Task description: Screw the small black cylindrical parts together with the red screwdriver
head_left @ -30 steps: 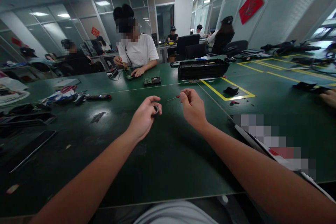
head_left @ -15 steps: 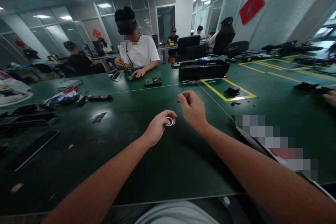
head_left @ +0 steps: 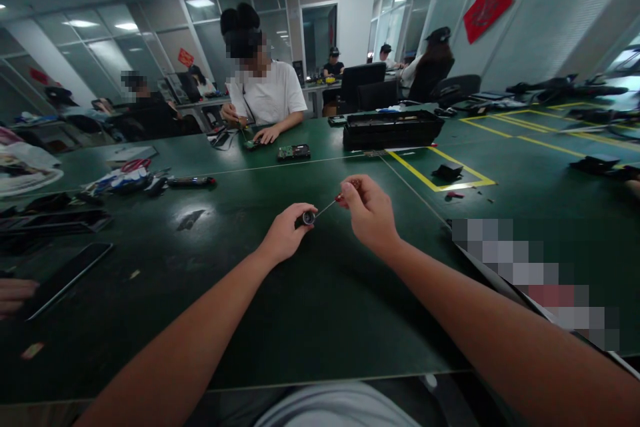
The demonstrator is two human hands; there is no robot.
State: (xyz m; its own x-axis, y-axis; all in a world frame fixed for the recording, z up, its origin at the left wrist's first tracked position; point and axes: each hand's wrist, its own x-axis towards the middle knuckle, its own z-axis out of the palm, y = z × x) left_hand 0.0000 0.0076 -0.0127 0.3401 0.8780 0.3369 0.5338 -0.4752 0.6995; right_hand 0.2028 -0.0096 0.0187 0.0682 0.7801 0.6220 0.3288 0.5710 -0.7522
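Observation:
My left hand [head_left: 281,237] is closed around a small round black part [head_left: 308,218] with a pale rim, pinched between thumb and fingers. Its round face points toward me. My right hand [head_left: 374,213] grips a thin screwdriver [head_left: 326,207] by its reddish handle, mostly hidden in the fingers. The metal shaft slants down and left, its tip at or very near the part's right side; I cannot tell whether they touch. Both hands are above the green table [head_left: 300,320].
A long black housing [head_left: 393,130] lies beyond my hands, beside a circuit board [head_left: 294,152]. A small black piece [head_left: 449,171] sits inside yellow tape. At left lie a phone [head_left: 70,280], tools [head_left: 127,177] and another person's hand [head_left: 15,297]. A person [head_left: 273,93] works opposite.
My left hand has shifted left and slightly up, turning the round part so a darker face shows. More of the screwdriver's shaft is visible. Another person's hand has appeared at the left edge.

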